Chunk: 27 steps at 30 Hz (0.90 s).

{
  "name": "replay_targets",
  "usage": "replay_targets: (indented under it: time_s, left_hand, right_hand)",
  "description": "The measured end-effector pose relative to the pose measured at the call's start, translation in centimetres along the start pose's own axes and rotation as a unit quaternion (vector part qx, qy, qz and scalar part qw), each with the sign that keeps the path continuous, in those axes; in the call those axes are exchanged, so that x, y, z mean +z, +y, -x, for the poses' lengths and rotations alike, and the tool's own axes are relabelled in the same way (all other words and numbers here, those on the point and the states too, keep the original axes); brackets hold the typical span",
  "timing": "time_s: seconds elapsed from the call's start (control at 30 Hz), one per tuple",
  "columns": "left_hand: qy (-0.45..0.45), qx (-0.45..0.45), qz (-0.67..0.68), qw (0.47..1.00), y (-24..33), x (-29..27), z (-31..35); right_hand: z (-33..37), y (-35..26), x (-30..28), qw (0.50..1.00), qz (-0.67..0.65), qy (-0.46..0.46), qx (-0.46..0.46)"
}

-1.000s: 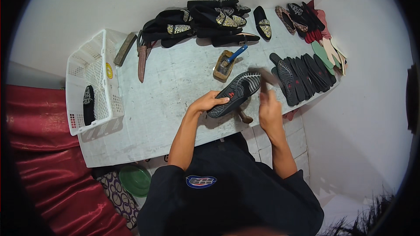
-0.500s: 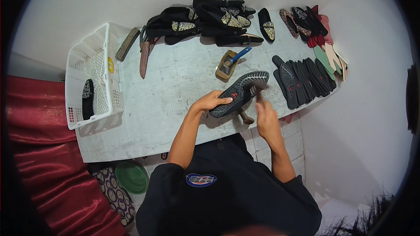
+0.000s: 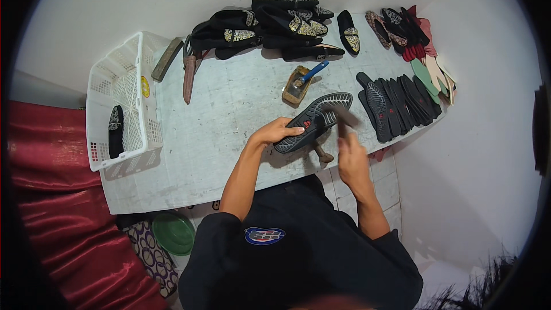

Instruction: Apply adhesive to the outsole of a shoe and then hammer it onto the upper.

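Observation:
My left hand [image 3: 274,132] grips the heel end of a black shoe [image 3: 313,121] turned sole up, its thumb lying on the sole near a red mark. Beneath the shoe, a brown rounded piece of a shoe anvil [image 3: 324,156] sticks out; the rest is hidden. In my right hand [image 3: 353,163] is a hammer [image 3: 346,117], its head smeared by motion just over the right edge of the sole's front half. Beyond the shoe stands a small glue-stained tub [image 3: 291,96] with a blue-handled brush [image 3: 315,71] in it.
Black soles [image 3: 396,106] lie stacked at the right edge of the table [image 3: 201,149]. Black shoes [image 3: 275,28] are heaped along the back. At left are a white basket [image 3: 150,132] holding a shoe, a sharpening block [image 3: 167,58] and a sheathed tool [image 3: 189,77].
The hammer head has shifted slightly right, off the sole's middle toward its edge, and my right hand moved a little with it. My left hand and the shoe have barely moved.

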State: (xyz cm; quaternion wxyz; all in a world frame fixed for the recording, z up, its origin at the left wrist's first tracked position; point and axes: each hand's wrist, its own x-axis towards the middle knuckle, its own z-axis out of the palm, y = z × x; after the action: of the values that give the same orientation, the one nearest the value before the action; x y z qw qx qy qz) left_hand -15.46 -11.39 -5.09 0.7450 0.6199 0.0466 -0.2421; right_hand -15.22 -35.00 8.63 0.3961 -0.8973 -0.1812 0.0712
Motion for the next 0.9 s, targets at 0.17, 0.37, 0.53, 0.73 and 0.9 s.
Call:
replay_targets:
  time_s: [0.17, 0.37, 0.53, 0.73, 0.9]
  left_hand:
    - [0.008, 0.021, 0.006, 1.000, 0.0, 0.5, 0.2]
    - [0.007, 0.044, -0.011, 0.999, -0.6, 0.1, -0.9]
    - [-0.005, 0.028, -0.043, 0.999, 2.0, 0.2, -1.2]
    - [0.008, 0.036, -0.132, 0.991, 2.8, -0.1, -2.4]
    - [0.061, 0.047, -0.263, 0.962, 4.9, 1.1, -2.9]
  right_hand:
    - [-0.9, 3.1, -0.3, 0.996, 0.065, -0.014, -0.055]
    - [-4.8, 5.5, -0.6, 0.958, -0.237, 0.131, 0.093]
    - [-10.1, 11.3, 1.5, 0.942, -0.265, 0.189, 0.078]
    - [-11.8, 10.1, 1.9, 0.887, -0.409, 0.166, 0.135]
    - [-13.5, 10.8, -0.1, 0.885, -0.421, 0.131, 0.149]
